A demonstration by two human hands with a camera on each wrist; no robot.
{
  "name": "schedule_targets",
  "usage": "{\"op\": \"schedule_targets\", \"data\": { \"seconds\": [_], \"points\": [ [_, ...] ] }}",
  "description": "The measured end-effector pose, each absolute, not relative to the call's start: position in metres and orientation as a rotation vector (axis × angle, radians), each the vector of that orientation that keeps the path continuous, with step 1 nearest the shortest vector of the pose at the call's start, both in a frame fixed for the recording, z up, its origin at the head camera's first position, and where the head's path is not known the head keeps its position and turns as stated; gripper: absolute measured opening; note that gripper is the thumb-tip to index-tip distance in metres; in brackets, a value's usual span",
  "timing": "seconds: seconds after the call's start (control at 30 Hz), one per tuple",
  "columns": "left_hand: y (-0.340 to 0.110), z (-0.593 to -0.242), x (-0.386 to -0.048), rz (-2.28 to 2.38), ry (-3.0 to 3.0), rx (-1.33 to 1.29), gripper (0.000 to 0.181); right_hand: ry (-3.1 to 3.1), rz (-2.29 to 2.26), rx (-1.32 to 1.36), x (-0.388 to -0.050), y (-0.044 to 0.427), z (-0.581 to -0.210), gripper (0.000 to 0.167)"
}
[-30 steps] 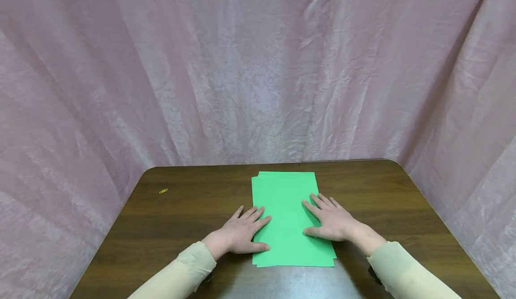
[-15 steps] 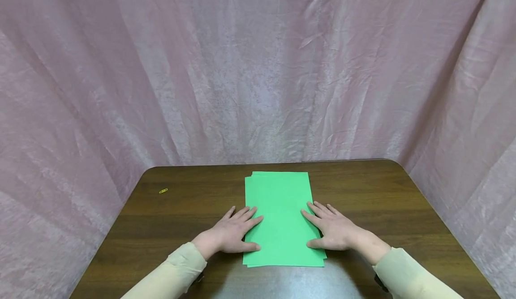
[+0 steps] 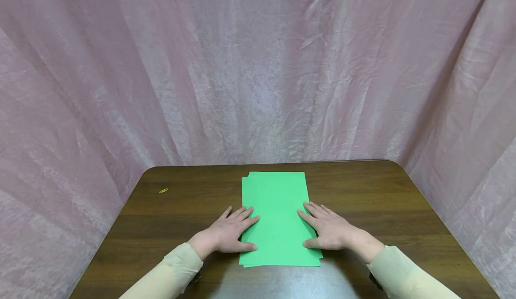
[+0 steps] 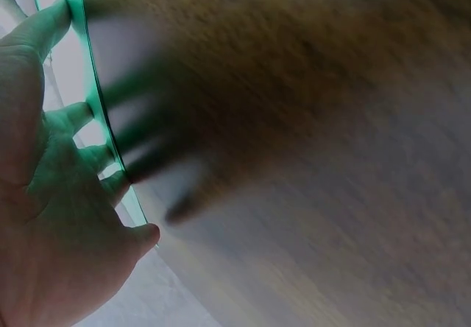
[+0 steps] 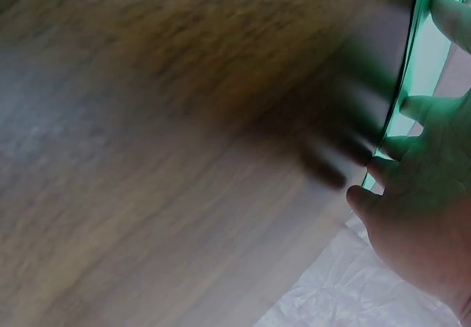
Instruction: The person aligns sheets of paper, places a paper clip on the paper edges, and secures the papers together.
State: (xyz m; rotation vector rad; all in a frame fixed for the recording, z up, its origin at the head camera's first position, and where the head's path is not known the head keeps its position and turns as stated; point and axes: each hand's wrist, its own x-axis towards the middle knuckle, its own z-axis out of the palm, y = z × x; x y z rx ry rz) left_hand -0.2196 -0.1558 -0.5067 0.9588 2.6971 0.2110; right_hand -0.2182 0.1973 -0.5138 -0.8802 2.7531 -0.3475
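Green paper sheets (image 3: pixel 276 200) lie stacked on the table in the head view, slightly out of line, so that edges show at the top left and bottom right. My left hand (image 3: pixel 230 234) rests on their left edge with its fingers spread, the thumb and several fingertips on the paper. On the right edge, my right hand (image 3: pixel 332 229) touches the sheets the same way, its fingers straight and apart. Both wrist views show the left hand (image 4: pixel 51 187) and the right hand (image 5: pixel 419 194) from the palm side, fingertips on the green edge.
A yellow paper clip (image 3: pixel 163 190) lies at the far left of the brown wooden table (image 3: pixel 193 187). Pink curtains (image 3: pixel 258 70) hang behind the table and along its sides. Light reflects off the tabletop near the front.
The green sheets have slid left across the table, with both hands on them. My right hand first drew back a little toward the near side. The paper clip has stayed in place.
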Motion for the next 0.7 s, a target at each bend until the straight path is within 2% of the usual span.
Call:
{"op": "schedule_targets", "data": {
  "seconds": [0.7],
  "points": [
    [-0.17,-0.509,-0.222,0.29,2.687,0.928,0.085,2.732,-0.295,-0.851,-0.225,0.179,-0.508,0.089]
  ]
}}
